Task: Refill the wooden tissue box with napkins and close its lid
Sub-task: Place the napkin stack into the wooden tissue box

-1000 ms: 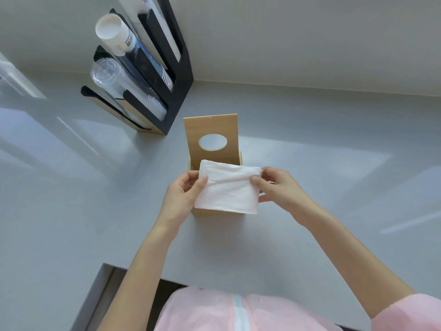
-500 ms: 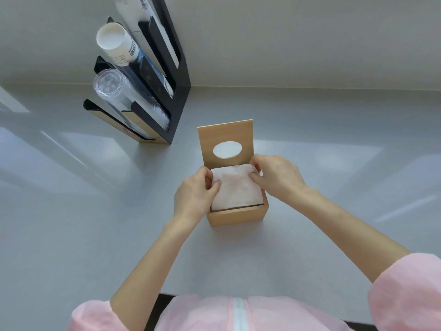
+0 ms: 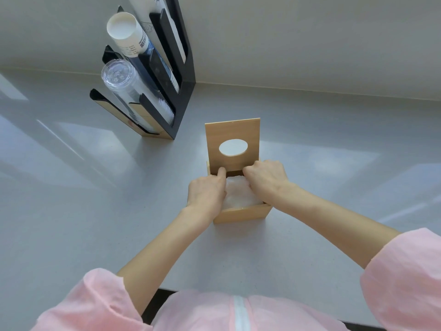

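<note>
One box (image 3: 241, 213), two hands (image 3: 206, 194), one rack (image 3: 183, 75).

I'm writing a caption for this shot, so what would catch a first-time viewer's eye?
Mid-counter, the wooden tissue box stands with its lid raised, oval hole showing. The left hand and right hand press white napkins into it. At back left, a black cup holder carries stacked paper and clear cups.

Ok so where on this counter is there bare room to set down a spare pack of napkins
Bare counter runs right of the wooden tissue box to the wall, and another wide patch lies left of it, in front of the black cup holder. It is crowded at the box itself: the left hand and right hand press the napkins, lid upright.
</note>
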`<state>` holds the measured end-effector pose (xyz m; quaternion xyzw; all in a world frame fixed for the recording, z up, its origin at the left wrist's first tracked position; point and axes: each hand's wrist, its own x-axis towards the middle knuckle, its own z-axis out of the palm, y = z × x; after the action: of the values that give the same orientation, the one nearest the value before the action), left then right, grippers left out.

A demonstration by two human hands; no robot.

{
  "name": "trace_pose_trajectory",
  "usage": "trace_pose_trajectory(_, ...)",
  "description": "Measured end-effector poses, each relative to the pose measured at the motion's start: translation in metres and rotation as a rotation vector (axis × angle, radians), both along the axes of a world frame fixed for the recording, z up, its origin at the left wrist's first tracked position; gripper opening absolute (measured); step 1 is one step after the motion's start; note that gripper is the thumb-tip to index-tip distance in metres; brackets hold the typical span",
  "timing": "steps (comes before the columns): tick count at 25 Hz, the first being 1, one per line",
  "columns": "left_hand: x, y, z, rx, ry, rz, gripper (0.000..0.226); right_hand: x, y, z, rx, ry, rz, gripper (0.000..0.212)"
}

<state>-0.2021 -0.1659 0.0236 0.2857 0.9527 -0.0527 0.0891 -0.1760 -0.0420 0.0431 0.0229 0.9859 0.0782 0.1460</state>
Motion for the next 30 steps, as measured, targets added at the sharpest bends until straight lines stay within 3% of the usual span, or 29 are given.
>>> trace_pose_trajectory(2,-0.003,0.006,0.0,-0.098,0.006,-0.028,0.03,0.001,-0.006,-0.002,0.024,-0.035,0.023,0.041)
trace_pose_trajectory(6,-0.008,0.01,-0.001,-0.156,-0.011,-0.033,0.026,-0.001,-0.011,-0.009,0.077,-0.075,0.053,0.027)
trace_pose_trajectory(10,-0.01,0.006,-0.004,-0.08,-0.03,-0.021,0.023,0.004,-0.01,-0.013,0.051,-0.085,0.025,0.045)
trace_pose_trajectory(13,-0.013,0.002,-0.006,0.047,-0.051,0.002,0.027,0.006,-0.004,-0.017,-0.009,-0.04,-0.028,0.037)
trace_pose_trajectory(15,-0.013,0.0,-0.008,0.138,-0.073,-0.006,0.034,0.009,0.001,-0.017,-0.126,0.039,-0.062,0.009)
trace_pose_trajectory(17,-0.013,-0.007,-0.007,0.24,-0.115,-0.022,0.038,0.017,0.008,-0.015,-0.311,0.115,-0.141,0.026)
trace_pose_trajectory(21,-0.008,-0.028,-0.005,0.558,-0.183,0.087,0.037,0.041,0.025,-0.016,-0.717,0.439,-0.381,0.026)
trace_pose_trajectory(25,0.005,-0.031,-0.012,0.749,-0.215,0.183,0.048,0.054,0.029,-0.025,-0.865,0.302,-0.642,0.048)
trace_pose_trajectory(30,0.014,-0.031,-0.018,0.837,-0.363,0.372,0.043,0.059,0.024,-0.027,-1.05,0.322,-0.74,0.037)
